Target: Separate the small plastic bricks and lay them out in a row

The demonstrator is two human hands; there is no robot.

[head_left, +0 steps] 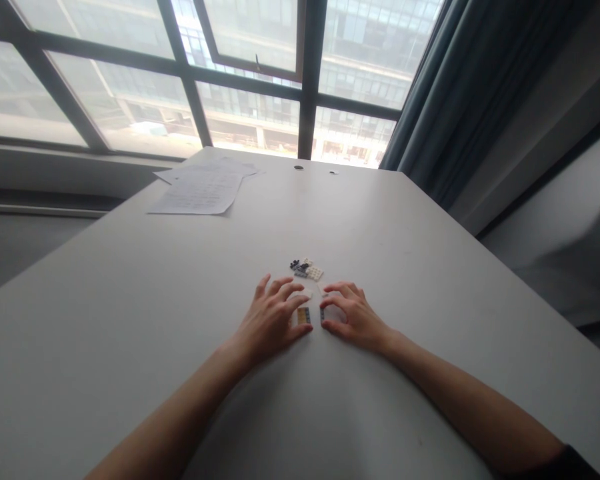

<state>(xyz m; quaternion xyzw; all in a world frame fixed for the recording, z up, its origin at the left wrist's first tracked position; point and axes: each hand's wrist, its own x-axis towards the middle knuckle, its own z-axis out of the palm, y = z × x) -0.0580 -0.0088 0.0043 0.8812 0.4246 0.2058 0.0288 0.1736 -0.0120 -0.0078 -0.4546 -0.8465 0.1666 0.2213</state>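
Observation:
Thumb and forefinger of my left hand (276,315) close on the near and far edges of a small tan and grey building-brick plate (304,315); the other fingers arch above the table. Just across a narrow gap, my right hand (354,315) pinches a narrow dark grey building-brick piece (323,315) by its ends, and its palm side hides whatever lies beneath. Small white pieces (308,293) lie by the fingertips, partly covered. Beyond both hands sits a loose pile of building bricks (303,268), black, grey and white.
The white table (360,233) stretches toward a large window (250,113). Printed papers (200,190) overlap at its far left. Near the far edge are a dark round hole (299,167) and a small object (333,173). A dark curtain (445,93) hangs at the right.

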